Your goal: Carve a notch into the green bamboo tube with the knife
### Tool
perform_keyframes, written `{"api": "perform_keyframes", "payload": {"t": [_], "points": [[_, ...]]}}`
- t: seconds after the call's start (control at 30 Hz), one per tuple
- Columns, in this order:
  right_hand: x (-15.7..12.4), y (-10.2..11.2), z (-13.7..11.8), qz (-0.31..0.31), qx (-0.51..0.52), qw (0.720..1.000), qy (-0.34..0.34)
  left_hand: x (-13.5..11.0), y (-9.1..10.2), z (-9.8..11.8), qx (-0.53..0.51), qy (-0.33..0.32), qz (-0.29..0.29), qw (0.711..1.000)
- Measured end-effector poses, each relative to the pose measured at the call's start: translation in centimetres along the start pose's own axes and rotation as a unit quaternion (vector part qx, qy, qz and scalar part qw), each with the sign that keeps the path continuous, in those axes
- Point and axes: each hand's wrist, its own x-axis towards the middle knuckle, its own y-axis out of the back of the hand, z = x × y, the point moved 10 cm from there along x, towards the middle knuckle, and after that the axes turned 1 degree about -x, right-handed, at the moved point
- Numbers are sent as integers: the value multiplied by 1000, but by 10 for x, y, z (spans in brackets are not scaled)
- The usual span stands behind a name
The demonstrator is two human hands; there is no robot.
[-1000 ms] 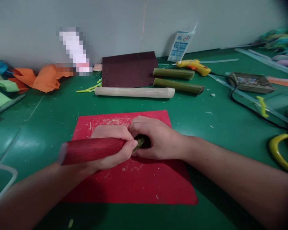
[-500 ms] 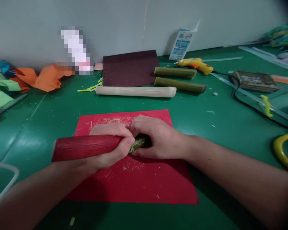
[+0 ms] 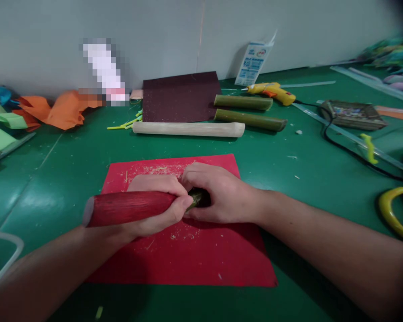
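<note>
My left hand [image 3: 163,201] is closed around a red wooden handle [image 3: 131,207], whose pale butt end points left and lies over my forearm. Whatever the handle leads into is hidden by the fingers. Curled around a short green bamboo piece [image 3: 195,199], my right hand [image 3: 221,192] sits close against the left. Only a small part of the bamboo shows between thumb and fingers. Both hands rest over a red sheet [image 3: 215,255], which is scattered with pale shavings [image 3: 157,169].
Behind the sheet lie a peeled pale stick [image 3: 188,129], two green bamboo pieces [image 3: 250,120] and a dark brown sheet [image 3: 179,96]. A yellow glue gun [image 3: 278,94] trails its black cord to the right. Yellow-handled scissors [image 3: 389,212] lie by my right forearm. Orange paper [image 3: 65,109] is at the left.
The red handle's butt end has shifted right and now shows more of its pale end face. My left hand is slightly further right, covering more of the bamboo. The right hand has barely moved.
</note>
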Motion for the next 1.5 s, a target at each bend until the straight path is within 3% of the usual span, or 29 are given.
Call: {"api": "perform_keyframes", "payload": {"t": [0.27, 0.4, 0.6, 0.93, 1.13, 1.5], "points": [[0, 0, 0, -4, 1, 1000, 1, 2, 3, 5, 75, -23, -6, 997], [0, -1, 1, -13, 1, 1000, -5, -2, 4, 3, 63, -12, -17, 998], [1, -1, 1, -10, 8, 1000, -6, -2, 8, 4, -1, -16, 15, 1000], [2, 1, -1, -10, 4, 1000, -1, 2, 0, -2, 5, 14, -38, 999], [2, -1, -1, -11, 6, 1000, 0, -3, 3, -16, -13, 32, -29, 999], [1, 0, -2, -10, 3, 1000, 9, -2, 1, -13, -22, 34, -47, 998]]}}
